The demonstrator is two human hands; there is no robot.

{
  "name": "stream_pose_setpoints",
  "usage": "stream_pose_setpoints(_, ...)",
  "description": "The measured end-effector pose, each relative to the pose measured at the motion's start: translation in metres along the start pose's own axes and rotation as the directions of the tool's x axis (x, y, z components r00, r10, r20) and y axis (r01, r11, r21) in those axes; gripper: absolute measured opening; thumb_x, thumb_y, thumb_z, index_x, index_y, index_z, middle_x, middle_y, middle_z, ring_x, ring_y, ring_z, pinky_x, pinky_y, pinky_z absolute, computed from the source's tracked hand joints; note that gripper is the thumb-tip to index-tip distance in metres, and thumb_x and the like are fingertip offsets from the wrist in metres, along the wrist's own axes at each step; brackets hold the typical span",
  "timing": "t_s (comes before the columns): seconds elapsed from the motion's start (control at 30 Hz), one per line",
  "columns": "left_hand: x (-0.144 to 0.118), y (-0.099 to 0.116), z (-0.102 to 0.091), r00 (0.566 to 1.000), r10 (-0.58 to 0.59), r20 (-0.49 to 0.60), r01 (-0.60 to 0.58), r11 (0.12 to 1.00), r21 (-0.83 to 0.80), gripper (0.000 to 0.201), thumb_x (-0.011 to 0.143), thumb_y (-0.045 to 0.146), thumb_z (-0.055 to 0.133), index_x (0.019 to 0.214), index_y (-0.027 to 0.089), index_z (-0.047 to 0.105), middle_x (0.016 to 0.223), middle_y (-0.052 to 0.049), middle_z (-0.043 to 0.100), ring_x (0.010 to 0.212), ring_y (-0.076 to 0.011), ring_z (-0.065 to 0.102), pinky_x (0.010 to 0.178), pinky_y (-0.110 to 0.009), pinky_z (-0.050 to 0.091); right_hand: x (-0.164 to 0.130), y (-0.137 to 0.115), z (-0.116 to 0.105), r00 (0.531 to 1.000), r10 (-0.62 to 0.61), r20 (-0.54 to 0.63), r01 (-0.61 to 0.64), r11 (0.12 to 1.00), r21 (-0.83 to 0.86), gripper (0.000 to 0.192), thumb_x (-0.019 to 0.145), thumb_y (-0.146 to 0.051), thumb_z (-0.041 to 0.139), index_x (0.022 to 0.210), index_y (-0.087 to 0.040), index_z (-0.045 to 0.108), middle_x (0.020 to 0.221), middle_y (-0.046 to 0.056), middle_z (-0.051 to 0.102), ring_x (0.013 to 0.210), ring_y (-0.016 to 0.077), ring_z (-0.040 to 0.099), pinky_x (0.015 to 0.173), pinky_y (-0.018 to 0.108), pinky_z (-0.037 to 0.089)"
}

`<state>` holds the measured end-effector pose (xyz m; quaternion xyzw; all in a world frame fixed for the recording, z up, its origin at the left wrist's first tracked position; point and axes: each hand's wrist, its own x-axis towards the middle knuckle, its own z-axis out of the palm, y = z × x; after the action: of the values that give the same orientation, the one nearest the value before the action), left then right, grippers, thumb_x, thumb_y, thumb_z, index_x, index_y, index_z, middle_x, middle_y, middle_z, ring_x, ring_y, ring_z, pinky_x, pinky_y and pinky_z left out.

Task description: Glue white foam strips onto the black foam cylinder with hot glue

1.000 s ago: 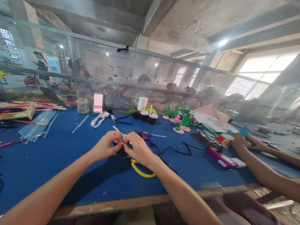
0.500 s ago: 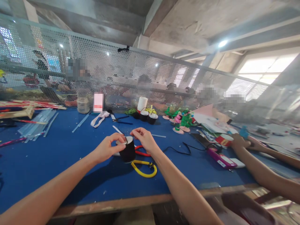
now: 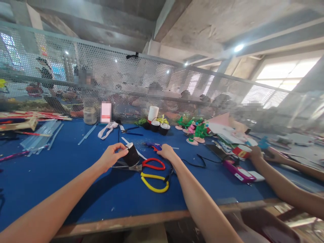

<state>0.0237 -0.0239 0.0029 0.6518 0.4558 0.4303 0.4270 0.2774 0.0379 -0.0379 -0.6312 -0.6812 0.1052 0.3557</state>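
Well, the left hand (image 3: 112,157) pinches a tilted black cup (image 3: 132,157); the right hand (image 3: 168,152) half-curls at a blue glue gun (image 3: 153,145) — firmly held, I can't tell — and the purple box (image 3: 235,170) rightward bears an illegible label (image 3: 239,176).

I read no text: labels (image 3: 238,177) on the purple power strip (image 3: 231,167) and the red cup (image 3: 241,152) beyond it are too small.
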Motion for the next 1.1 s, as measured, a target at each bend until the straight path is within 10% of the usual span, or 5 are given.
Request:
stream_pose_setpoints(0.33,0.002,0.003,-0.006,0.998,-0.001,0.066,0.000,1.000,0.019,0.020,0.060,0.035,0.062,0.058,0.018,0.052,0.064,0.002,0.057,0.066,-0.0143,0.049,0.067,-0.026,0.034,-0.010,-0.039,-0.029,0.981,0.188,-0.048,-0.160,0.922,0.353,0.021,0.064,-0.029,0.057,0.080,-0.016,0.057,0.056,-0.003,0.057,0.052,0.0119,0.054,0.049,0.023,0.041)
stream_pose_setpoints(0.47,0.003,0.001,-0.006,0.997,-0.050,0.052,0.056,0.989,-0.134,0.021,0.057,0.034,0.065,0.057,0.018,0.052,0.060,0.002,0.055,0.060,-0.0126,0.047,0.063,-0.026,0.034,-0.029,-0.066,-0.041,0.994,0.100,0.052,-0.105,0.656,0.747,0.027,0.060,-0.041,0.062,0.066,-0.014,0.057,0.046,-0.004,0.048,0.041,0.0081,0.045,0.041,0.021,0.037)
stream_pose_setpoints(0.73,0.005,-0.004,-0.007,0.999,-0.053,-0.007,0.051,0.987,-0.149,0.025,0.055,0.038,0.065,0.056,0.017,0.051,0.058,0.003,0.053,0.059,-0.0125,0.047,0.062,-0.026,0.033,-0.057,-0.092,-0.037,0.976,-0.090,0.199,-0.026,0.856,0.516,0.015,0.063,-0.030,0.059,0.057,-0.017,0.057,0.042,-0.003,0.052,0.033,0.0081,0.040,0.035,0.022,0.034)
stream_pose_setpoints(1.1,0.006,-0.007,-0.006,1.000,-0.023,0.016,0.025,0.992,-0.122,0.025,0.058,0.037,0.065,0.058,0.016,0.052,0.059,0.003,0.053,0.058,-0.0109,0.046,0.059,-0.024,0.033,-0.061,-0.093,-0.026,0.970,-0.235,0.067,0.200,0.922,0.332,0.012,0.066,-0.025,0.054,0.055,-0.019,0.056,0.042,-0.004,0.047,0.047,0.0129,0.046,0.047,0.023,0.037)
